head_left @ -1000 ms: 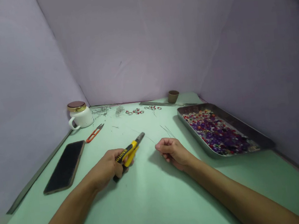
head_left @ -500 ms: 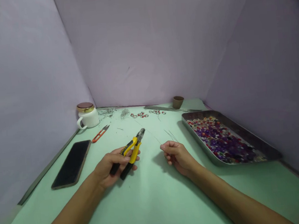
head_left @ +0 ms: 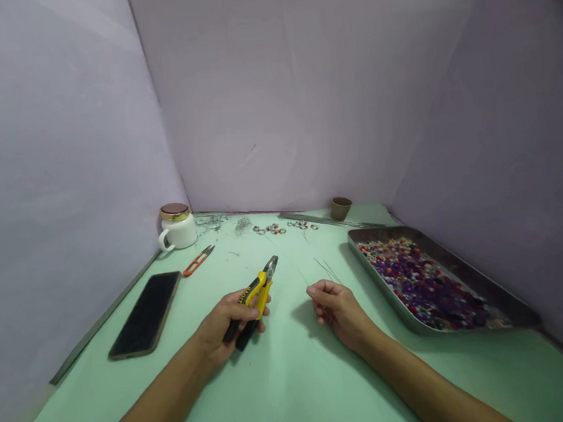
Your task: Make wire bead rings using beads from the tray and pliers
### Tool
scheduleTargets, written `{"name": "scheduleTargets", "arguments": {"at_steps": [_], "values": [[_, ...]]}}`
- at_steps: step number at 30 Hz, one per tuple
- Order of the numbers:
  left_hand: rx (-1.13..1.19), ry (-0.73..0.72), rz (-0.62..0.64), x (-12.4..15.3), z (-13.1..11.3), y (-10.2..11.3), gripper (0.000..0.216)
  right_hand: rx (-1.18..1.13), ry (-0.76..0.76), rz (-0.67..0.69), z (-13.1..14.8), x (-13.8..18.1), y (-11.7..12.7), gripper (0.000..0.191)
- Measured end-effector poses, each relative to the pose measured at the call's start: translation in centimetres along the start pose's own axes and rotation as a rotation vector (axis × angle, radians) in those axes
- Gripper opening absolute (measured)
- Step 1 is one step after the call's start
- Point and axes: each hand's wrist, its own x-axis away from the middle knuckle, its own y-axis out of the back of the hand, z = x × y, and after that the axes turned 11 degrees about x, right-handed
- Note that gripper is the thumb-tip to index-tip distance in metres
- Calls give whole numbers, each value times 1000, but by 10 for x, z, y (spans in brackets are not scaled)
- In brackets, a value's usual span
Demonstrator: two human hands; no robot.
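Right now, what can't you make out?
In the head view:
- Pliers: handles partly covered by the left hand.
- Pinched wire: near end hidden in the right hand.
- White mug: contents hidden by its lid.
- Beads: too small and blurred to count.
- Elbows: cut off by the bottom edge.

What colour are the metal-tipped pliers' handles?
Yellow and black handles, best seen in the head view.
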Motion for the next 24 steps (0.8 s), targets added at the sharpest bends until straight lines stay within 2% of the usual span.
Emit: {"name": "scheduleTargets", "arguments": {"at_steps": [4,7,16,21,24], "values": [[102,-15,-57,0,2,-1,24,-3,-4,5,0,-1,0,25],[165,-20,-47,0,3,-1,22,1,-2,8,-1,-2,0,26],[209,46,-70,-7,13,9,20,-3,1,7,-2,-2,-1,26],[225,-3,-109,-7,12,7,19,-18,8,-9,-1,-1,-2,26],[199,-14,-85,-5,10,4,13,-27,4,-7,0,-1,-2,26]]}}
